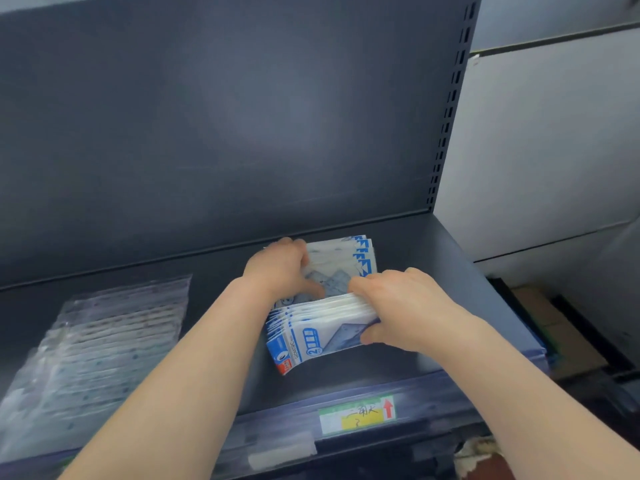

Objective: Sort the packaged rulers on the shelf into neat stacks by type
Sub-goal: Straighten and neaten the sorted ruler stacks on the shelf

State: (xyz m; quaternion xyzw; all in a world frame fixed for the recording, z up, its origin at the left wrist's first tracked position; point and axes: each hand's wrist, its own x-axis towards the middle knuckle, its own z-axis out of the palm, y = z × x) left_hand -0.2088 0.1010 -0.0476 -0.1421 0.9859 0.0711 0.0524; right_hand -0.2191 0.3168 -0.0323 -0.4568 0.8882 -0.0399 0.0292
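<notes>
Reaching in from six o'clock, both bare forearms run up and inward to the middle of the shelf, where blue-and-white packs stand in two groups. The left hand sits at eleven o'clock of the right, wrist bent, its back to the camera. Its fingers curl over the far left edge of the rear packs and its thumb presses on the face of the nearest one, so the hand is clamped on that group. The rear packs lean toward the back panel, their blue-arrowed corners fanned at two o'clock of the hand. The right hand comes in from five o'clock with the wrist nearly straight. Its fingers lie together over the top edges of the front bundle and its thumb presses the printed face, pinching the whole bundle between them. This bundle stands on edge just in front of the rear packs, tilted toward the camera, with a red-tagged corner at seven o'clock. A gap lies between the two groups, under both hands. Clear packs, blurred, lie in an overlapping row at nine o'clock of the bundle, well apart from it. A label with a red arrow sits on the shelf's front rail at six o'clock. A slotted upright rises at one o'clock.
</notes>
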